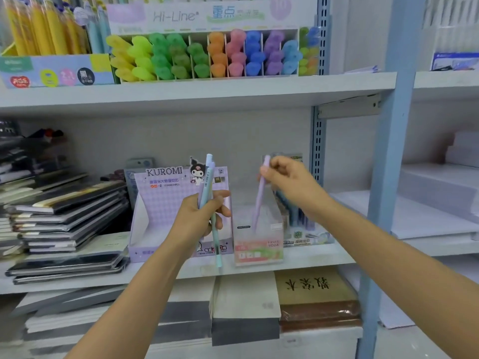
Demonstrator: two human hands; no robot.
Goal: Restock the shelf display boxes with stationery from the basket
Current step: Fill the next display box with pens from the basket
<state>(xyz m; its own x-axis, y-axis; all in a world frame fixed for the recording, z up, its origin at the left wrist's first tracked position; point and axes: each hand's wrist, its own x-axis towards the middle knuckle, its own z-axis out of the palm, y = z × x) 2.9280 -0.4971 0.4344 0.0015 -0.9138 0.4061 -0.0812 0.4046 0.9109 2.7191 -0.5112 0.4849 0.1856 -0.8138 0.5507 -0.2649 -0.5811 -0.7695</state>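
My left hand (201, 216) grips a small bunch of pastel pens (210, 177), blue and lilac, held upright in front of the purple Kuromi display box (160, 203). My right hand (287, 177) pinches the top of a single lilac pen (259, 203) whose lower end dips into the clear Fruit Soda display box (259, 244) on the middle shelf. That clear box looks otherwise nearly bare inside. A third display box (303, 229) holding several blue and lilac pens stands just right of it, partly behind my right wrist. The basket is out of view.
Stacks of dark notebooks (62, 218) fill the shelf's left side. The upper shelf carries a Hi-Line box of coloured highlighters (207, 55) and yellow pens (44, 29). A blue upright post (391, 151) divides off white paper stacks (440, 190). Notebooks (313, 294) lie on the lower shelf.
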